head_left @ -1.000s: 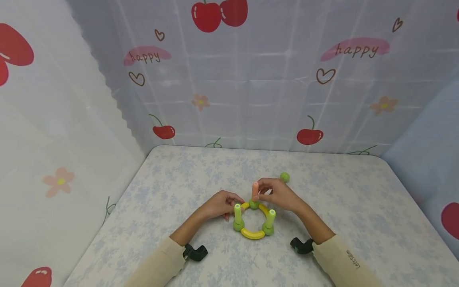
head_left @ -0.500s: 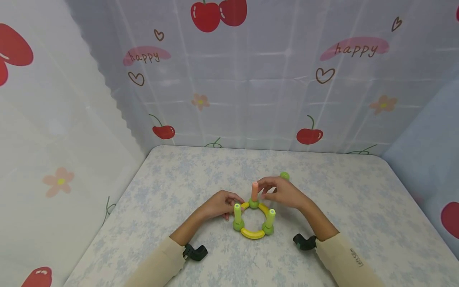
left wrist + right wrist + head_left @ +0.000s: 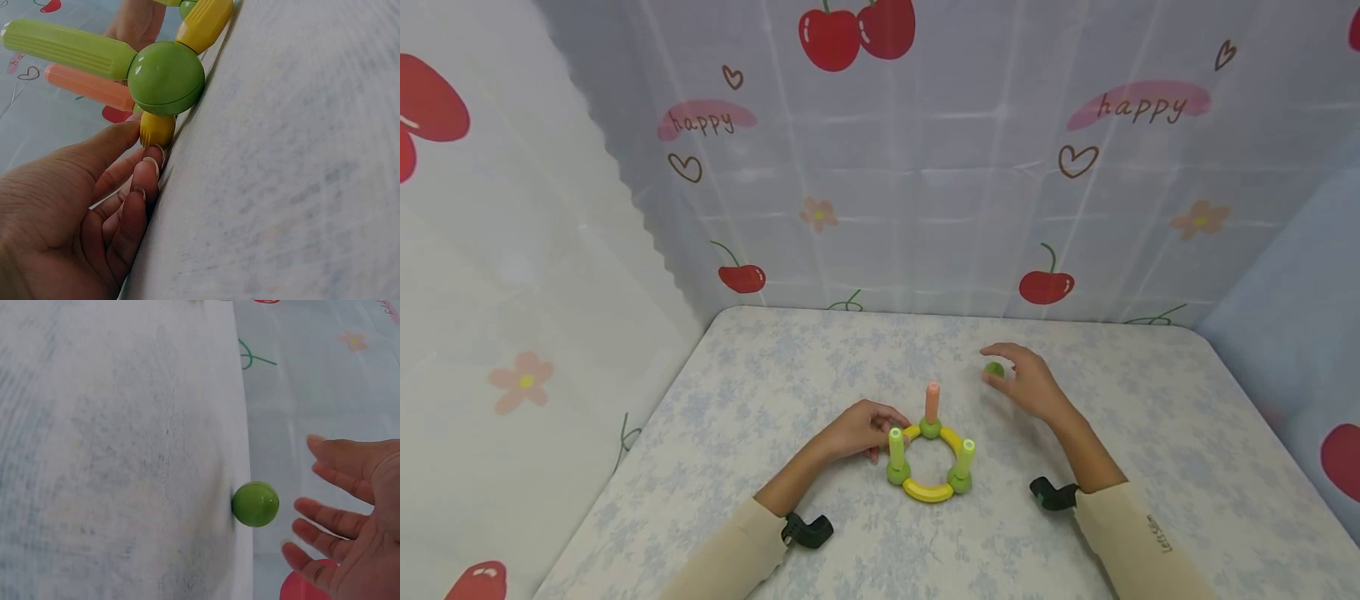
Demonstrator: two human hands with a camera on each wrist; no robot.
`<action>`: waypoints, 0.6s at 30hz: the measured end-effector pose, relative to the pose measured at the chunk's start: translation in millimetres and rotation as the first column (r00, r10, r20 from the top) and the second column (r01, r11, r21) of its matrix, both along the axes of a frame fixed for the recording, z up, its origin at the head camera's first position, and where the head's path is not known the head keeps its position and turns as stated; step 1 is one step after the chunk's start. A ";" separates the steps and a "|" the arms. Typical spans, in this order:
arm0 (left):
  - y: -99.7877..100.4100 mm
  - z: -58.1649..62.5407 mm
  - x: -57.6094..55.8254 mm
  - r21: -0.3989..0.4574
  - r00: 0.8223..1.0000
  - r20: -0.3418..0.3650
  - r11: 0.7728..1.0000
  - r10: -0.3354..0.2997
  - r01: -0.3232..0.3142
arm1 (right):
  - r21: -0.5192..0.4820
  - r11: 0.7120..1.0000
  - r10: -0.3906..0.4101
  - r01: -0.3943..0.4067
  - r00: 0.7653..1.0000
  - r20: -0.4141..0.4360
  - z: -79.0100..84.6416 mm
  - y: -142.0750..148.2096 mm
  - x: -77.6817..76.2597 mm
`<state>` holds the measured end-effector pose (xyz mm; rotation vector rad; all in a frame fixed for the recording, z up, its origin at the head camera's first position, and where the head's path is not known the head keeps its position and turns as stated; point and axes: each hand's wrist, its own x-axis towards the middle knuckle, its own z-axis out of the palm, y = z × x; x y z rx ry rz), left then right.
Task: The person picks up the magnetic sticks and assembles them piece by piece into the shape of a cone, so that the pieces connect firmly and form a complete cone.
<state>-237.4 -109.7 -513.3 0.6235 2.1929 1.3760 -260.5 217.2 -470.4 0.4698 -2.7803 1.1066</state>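
On the table lies a ring of curved yellow rods (image 3: 929,493) joined by green balls (image 3: 897,472). Two light green rods (image 3: 896,448) and one orange rod (image 3: 932,403) stand up from those balls. My left hand (image 3: 859,431) pinches the yellow rod on the ring's left side between thumb and fingers, as the left wrist view shows closely. My right hand (image 3: 1028,382) is spread around a loose green ball (image 3: 255,504) behind the ring. In the right wrist view a gap shows between its fingers and the ball.
The table (image 3: 790,358) has a pale cloth with a blue pattern. Behind it hangs a curtain (image 3: 910,183) printed with cherries, hearts and flowers. Black wrist devices (image 3: 807,530) sit at both cuffs.
My right hand has let go of the orange rod and moved right and back to the loose green ball, fingers spreading. The left hand stays on the ring.
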 end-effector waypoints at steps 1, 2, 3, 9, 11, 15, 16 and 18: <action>0.0 0.1 0.1 0.000 1.000 0.000 1.000 0.000 0.000 | 0.028 1.000 0.005 -0.005 1.000 0.018 -1.2 2.0 -0.5; -0.1 0.1 0.3 0.000 1.000 0.000 1.000 0.001 -0.001 | 0.051 0.999 0.013 -0.015 0.999 0.042 -2.4 3.5 -1.0; 0.0 -0.2 0.2 0.002 1.000 0.000 1.000 0.002 -0.002 | 0.071 0.997 0.020 -0.025 0.997 0.068 -3.5 4.7 -1.3; 0.0 -0.8 0.4 0.008 1.000 0.001 1.000 0.004 -0.004 | 0.132 0.988 0.059 -0.079 0.987 0.148 -6.3 5.9 -1.1; -0.2 0.2 0.8 0.009 1.000 0.001 1.000 0.003 -0.003 | 0.148 0.985 0.066 -0.087 0.988 0.143 -5.7 5.5 -0.9; -0.3 1.0 0.9 0.012 1.000 0.002 1.000 0.003 -0.003 | 0.158 0.984 0.060 -0.083 0.987 0.148 -3.9 3.9 -0.7; -0.3 1.0 1.0 0.011 1.000 0.001 1.000 0.002 -0.002 | 0.155 0.984 0.059 -0.083 0.987 0.152 -3.6 3.8 -0.7; -0.2 0.7 0.7 0.013 1.000 0.001 1.000 0.001 -0.001 | 0.139 0.987 0.062 -0.085 0.985 0.160 -3.3 3.9 -0.6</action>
